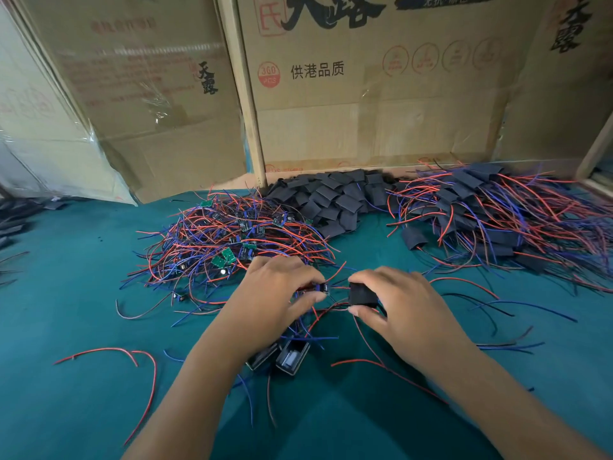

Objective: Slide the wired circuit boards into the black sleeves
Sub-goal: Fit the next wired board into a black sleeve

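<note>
- Cardboard sheets, printed and partly taped, wall off the back of a tabletop covered in smooth teal cloth.
- Done pile, far right: flat matte black sleeves with red and blue wires trailing out. It is large, so much of the work looks finished.
- Board pile, left of centre: small green boards tangled in thin, springy wires. A big heap is still to be sleeved.
- Empty sleeves, between the two piles: soft, flattened black tubes, heaped loosely.
- Left hand: fingers pinched on a wired board, its end aimed at the right hand.
- Right hand: fingers clamped on a black sleeve, near the board; the board seems not yet inside, though the fingers hide the opening.
- Two small boxy black parts lie under the left wrist.
</note>
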Demonstrator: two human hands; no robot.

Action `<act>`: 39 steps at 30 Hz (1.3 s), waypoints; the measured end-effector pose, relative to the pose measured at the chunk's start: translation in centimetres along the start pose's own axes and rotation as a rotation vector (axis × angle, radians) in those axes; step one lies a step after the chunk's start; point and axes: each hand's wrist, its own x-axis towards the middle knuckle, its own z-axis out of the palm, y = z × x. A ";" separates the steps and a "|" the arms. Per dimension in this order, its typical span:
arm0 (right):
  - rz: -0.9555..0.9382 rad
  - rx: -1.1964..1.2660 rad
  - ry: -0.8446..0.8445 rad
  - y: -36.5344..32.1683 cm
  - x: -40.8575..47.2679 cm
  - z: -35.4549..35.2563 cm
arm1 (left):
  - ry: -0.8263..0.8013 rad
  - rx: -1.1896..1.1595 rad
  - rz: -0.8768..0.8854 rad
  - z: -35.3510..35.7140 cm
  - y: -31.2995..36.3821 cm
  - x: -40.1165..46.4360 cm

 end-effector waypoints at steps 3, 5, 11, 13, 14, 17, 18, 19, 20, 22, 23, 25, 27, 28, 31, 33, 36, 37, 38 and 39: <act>-0.022 0.025 0.005 -0.5 -0.1 -0.1 | -0.013 -0.004 0.046 0.4 1.2 0.0; -0.028 0.032 0.017 -0.8 -0.2 -0.1 | -0.005 -0.019 0.054 0.6 1.7 0.0; -0.005 0.097 0.010 -0.7 -0.3 -0.2 | 0.014 -0.074 0.009 0.3 2.0 0.1; -0.007 0.137 -0.013 -0.7 -0.3 -0.2 | 0.011 -0.075 0.008 0.2 2.1 0.1; -0.008 0.149 -0.023 -0.7 -0.4 -0.3 | 0.008 -0.072 0.007 0.2 2.1 0.0; -0.008 0.163 -0.040 -0.5 -0.4 -0.4 | 0.008 -0.075 0.009 0.1 2.2 0.0; -0.006 0.164 -0.042 -0.5 -0.4 -0.4 | 0.010 -0.083 0.013 0.1 2.2 0.0; -0.005 0.162 -0.041 -0.5 -0.4 -0.3 | 0.010 -0.095 0.017 0.1 2.3 0.0; -0.003 0.156 -0.041 -0.6 -0.4 -0.3 | 0.009 -0.108 0.020 0.1 2.4 0.1; -0.001 0.147 -0.045 -0.6 -0.4 -0.2 | 0.000 -0.129 0.019 0.1 2.5 0.1; -0.001 0.146 -0.050 -0.5 -0.4 -0.1 | -0.006 -0.145 0.012 0.1 2.5 0.1; -0.003 0.147 -0.058 -0.4 -0.3 -0.1 | -0.019 -0.186 -0.007 0.1 2.4 0.1; -0.002 0.145 -0.059 -0.2 -0.3 -0.1 | -0.024 -0.213 -0.004 0.1 2.4 0.0; 0.000 0.146 -0.053 -0.2 -0.3 -0.1 | -0.021 -0.223 -0.001 0.1 2.4 0.0; -0.004 0.163 -0.058 -0.2 -0.4 -0.2 | -0.012 -0.245 -0.012 0.2 2.5 0.1; -0.014 0.169 -0.072 -0.2 -0.4 -0.1 | -0.013 -0.251 -0.022 0.3 2.5 0.0; -0.017 0.183 -0.069 -0.3 -0.5 -0.1 | -0.008 -0.297 -0.046 0.4 2.5 0.0; -0.020 0.192 -0.065 -0.3 -0.5 -0.1 | -0.007 -0.323 -0.067 0.5 2.5 0.0; -0.023 0.200 -0.061 -0.3 -0.5 -0.2 | -0.011 -0.352 -0.101 0.6 2.5 0.0; -0.025 0.202 -0.059 -0.3 -0.5 -0.2 | -0.028 -0.385 -0.146 0.6 2.3 -0.1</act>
